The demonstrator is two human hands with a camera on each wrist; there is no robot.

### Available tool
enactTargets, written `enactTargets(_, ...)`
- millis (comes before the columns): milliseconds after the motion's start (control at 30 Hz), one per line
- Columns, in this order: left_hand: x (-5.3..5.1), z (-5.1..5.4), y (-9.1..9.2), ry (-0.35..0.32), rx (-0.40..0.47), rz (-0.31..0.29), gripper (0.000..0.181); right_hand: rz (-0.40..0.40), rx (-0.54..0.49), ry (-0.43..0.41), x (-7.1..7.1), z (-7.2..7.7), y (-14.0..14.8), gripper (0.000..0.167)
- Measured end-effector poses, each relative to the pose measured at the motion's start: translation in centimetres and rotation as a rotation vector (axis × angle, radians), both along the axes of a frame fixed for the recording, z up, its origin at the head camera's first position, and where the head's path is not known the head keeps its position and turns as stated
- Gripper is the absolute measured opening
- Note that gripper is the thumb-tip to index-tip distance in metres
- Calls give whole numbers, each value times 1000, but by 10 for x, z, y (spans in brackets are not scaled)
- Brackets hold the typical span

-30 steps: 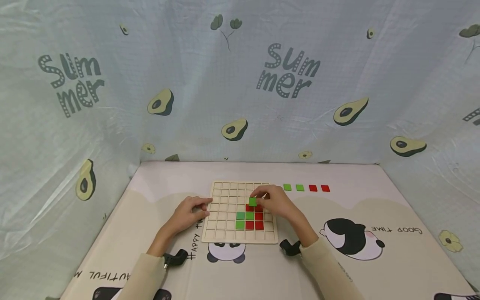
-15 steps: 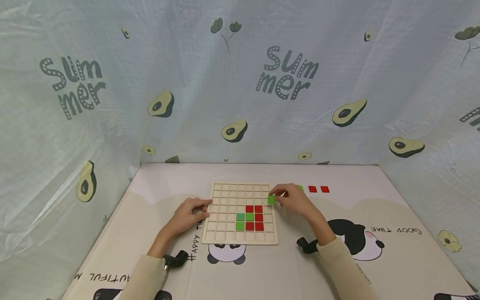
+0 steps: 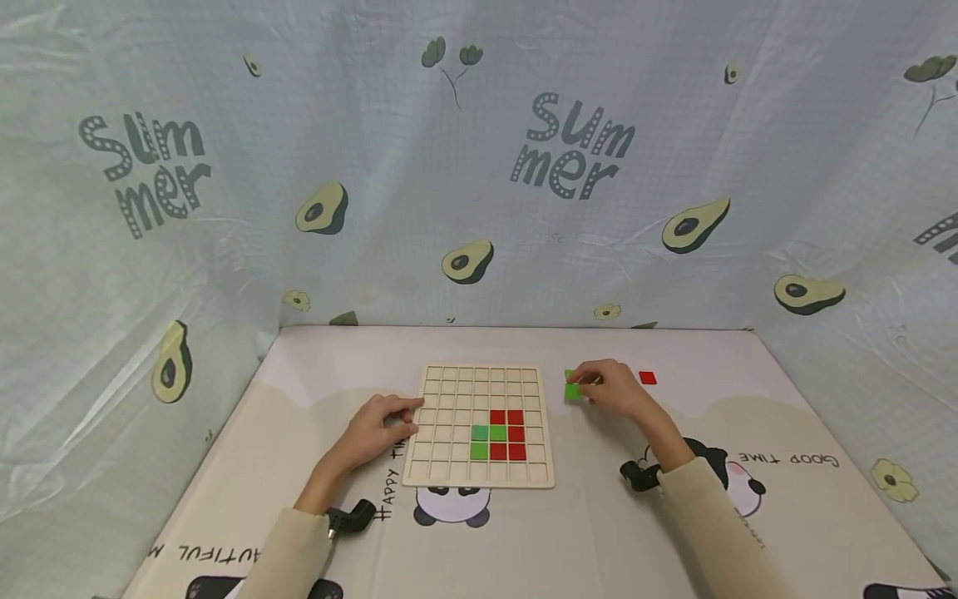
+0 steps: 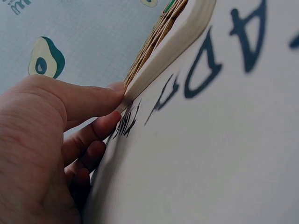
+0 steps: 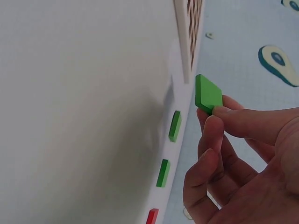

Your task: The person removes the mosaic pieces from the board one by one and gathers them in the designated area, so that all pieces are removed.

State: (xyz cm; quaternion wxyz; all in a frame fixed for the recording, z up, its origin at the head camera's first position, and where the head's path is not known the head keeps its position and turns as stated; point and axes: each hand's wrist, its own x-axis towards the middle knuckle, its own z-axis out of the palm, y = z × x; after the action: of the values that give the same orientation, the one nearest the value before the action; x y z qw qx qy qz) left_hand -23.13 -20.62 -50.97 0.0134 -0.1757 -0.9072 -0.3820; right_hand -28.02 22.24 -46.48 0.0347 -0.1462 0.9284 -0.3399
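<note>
A pale wooden grid board (image 3: 447,472) lies flat, with several red tiles (image 3: 516,433) and green tiles (image 3: 479,452) set in its cells toward the lower right. At the board's left edge, my left hand (image 3: 377,426) touches the rim with its fingertips; the left wrist view has the thumb against the wooden edge (image 4: 163,58). Right of the board, my right hand (image 3: 617,389) pinches a green tile (image 5: 208,94) between thumb and fingers, raised above the table. Below it in the right wrist view, two green tiles (image 5: 175,126) and one red tile (image 5: 152,216) lie in a row.
Another red tile (image 3: 647,378) lies right of my right hand, which hides part of the row in the head view. The table cover (image 3: 554,541) carries panda prints and lettering. A pale avocado-print curtain (image 3: 389,249) hangs behind and at both sides.
My right hand has moved right, off the board, carrying the green tile toward the row of loose tiles. My left hand has stayed at the board's left edge.
</note>
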Motion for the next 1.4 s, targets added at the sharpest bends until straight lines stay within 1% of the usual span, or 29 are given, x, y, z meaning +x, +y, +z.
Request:
enactTargets(267,0,0,-1,11,4,-7,44,-1,36,-42,-3,-3,5,20)
enactTargets(667,2,0,0,11,-2,-11,43,1,43,-47,-5,-14,9,19)
enactTargets(800,2,1,-1,8,-1,-2,43,-6,58,-41,-5,-15,8,18)
enactTargets(1067,3,0,-1,-2,14,-2,44,22,78,-26,-4,-17,8,16)
enactTargets(1267,2,0,0,5,5,-7,44,47,73,-41,-3,-15,11,23)
enactTargets(1400,2,1,0,15,2,-14,44,51,94,-28,-4,-14,11,25)
